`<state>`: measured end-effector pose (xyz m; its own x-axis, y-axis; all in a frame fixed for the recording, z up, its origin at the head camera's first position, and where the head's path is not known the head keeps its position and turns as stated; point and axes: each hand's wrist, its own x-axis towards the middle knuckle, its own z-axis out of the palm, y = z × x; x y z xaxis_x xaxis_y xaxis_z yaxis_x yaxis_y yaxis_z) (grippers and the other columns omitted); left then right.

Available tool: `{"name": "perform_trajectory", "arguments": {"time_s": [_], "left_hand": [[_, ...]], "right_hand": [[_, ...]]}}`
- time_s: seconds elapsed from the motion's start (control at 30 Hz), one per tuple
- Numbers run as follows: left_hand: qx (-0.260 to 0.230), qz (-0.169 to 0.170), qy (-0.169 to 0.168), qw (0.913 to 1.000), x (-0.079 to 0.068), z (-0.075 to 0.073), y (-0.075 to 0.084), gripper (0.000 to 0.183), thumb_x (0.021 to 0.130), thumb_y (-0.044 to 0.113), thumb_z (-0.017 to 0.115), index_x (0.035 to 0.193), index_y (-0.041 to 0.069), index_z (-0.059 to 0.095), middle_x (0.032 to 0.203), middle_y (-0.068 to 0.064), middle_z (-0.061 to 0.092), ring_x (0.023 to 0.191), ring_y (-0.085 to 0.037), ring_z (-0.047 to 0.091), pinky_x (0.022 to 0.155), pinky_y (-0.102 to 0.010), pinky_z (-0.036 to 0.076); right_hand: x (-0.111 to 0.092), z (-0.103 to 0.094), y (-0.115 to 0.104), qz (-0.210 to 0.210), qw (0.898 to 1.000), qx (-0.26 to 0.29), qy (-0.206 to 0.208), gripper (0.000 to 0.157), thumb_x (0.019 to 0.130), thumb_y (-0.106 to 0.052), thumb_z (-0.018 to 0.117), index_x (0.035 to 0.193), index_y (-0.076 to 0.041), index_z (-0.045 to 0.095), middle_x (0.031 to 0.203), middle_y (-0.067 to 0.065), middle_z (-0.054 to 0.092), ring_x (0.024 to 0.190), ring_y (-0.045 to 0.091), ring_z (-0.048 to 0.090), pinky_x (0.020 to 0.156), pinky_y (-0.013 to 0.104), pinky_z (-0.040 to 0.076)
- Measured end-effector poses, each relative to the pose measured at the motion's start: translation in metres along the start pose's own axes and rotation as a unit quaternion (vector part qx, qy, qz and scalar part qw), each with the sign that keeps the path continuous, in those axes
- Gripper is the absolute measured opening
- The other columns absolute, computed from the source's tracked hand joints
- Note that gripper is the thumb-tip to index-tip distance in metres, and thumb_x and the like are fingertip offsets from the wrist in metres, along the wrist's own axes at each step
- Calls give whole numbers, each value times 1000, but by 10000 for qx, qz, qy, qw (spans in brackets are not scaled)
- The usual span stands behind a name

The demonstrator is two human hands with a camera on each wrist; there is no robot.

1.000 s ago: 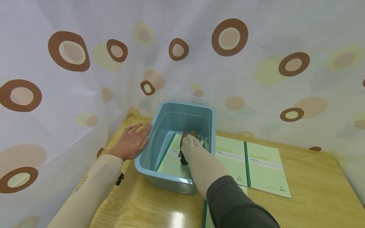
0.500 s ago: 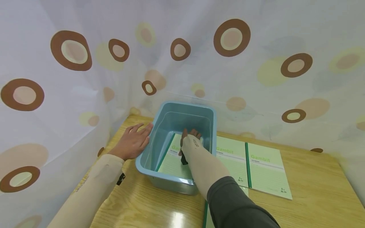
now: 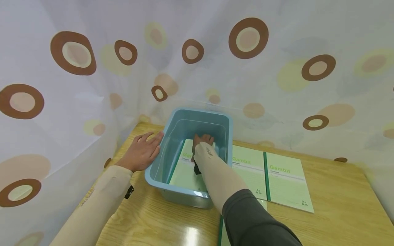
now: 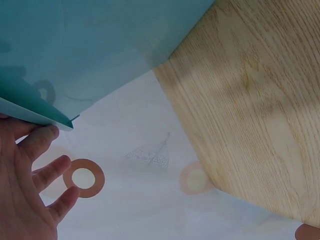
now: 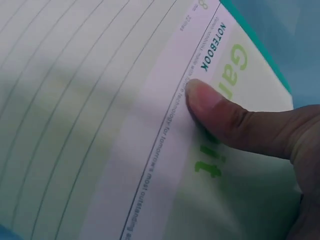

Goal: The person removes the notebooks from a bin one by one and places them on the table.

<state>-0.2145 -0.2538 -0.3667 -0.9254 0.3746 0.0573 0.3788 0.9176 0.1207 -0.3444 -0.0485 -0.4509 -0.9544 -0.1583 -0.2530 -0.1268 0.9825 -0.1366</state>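
Note:
A light blue plastic basin (image 3: pixel 197 118) stands on the table. Inside it lies a pale green notebook (image 3: pixel 186 174) with a dark green spine. My right hand (image 3: pixel 201 140) is down in the basin at the notebook's far edge. The right wrist view shows the thumb (image 5: pixel 240 120) lying across the printed cover, while the other fingers are out of sight past the edge. At the basin's left side, my left hand (image 3: pixel 143 152) touches the rim with its fingertips. In the left wrist view the fingers (image 4: pixel 52 170) are loosely spread beside the rim.
To the basin's right lie two more green notebooks, a nearer one (image 3: pixel 252 177) and a farther one (image 3: pixel 289 181). Part of another notebook (image 3: pixel 224 232) shows under the right forearm. Patterned white sheeting (image 3: pixel 277 41) rises behind and left of the wooden table (image 3: pixel 341 191).
My right hand has shifted slightly toward the basin's far end, and the notebook in it has moved the same way. The left hand keeps its place at the rim.

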Motion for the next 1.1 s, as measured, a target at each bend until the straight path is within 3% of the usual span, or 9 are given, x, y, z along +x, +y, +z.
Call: {"name": "perform_trajectory", "arguments": {"time_s": [0.1, 0.37, 0.63, 0.87, 1.1], "left_hand": [[-9, 24, 9, 10000, 0, 0, -1, 52, 104, 24, 30, 151, 1, 28, 152, -11, 37, 139, -39, 28, 109, -58, 21], [-13, 15, -17, 10000, -1, 0, -4, 53, 104, 24, 30, 151, 1, 27, 151, -12, 38, 139, -40, 28, 110, -58, 20], [-23, 12, -29, 10000, -1, -1, -7, 52, 104, 23, 28, 151, 0, 27, 151, -13, 38, 139, -40, 27, 109, -59, 21], [-54, 45, -87, 9999, 5, -2, -8, 52, 104, 23, 27, 151, 1, 26, 151, -13, 37, 139, -41, 26, 109, -59, 20], [-42, 9, -158, 9999, 7, -3, -9, 52, 105, 24, 27, 152, 1, 26, 153, -13, 35, 140, -41, 26, 109, -60, 20]], "right_hand": [[-2, -5, -5, -124, 9998, -121, 137, 95, 46, -28, 99, 127, -15, 51, 127, 21, 49, 116, 38, 40, 100, 52, 26], [-4, -13, -9, -368, 9968, -376, 596, 109, 44, -35, 99, 135, -17, 42, 125, 20, 52, 114, 36, 46, 98, 50, 30], [-11, -32, -16, -621, 9948, -588, 554, 97, 57, -39, 94, 131, -15, 37, 121, 20, 55, 113, 37, 49, 97, 48, 36], [-13, -54, -10, -677, 9948, -534, 542, 114, 63, -40, 90, 150, -19, 21, 135, 21, 49, 126, 39, 43, 107, 51, 31], [-24, -76, -4, -992, 9896, -314, 994, 92, 69, -38, 87, 140, -17, 33, 117, 18, 56, 107, 34, 51, 96, 47, 40]]}}
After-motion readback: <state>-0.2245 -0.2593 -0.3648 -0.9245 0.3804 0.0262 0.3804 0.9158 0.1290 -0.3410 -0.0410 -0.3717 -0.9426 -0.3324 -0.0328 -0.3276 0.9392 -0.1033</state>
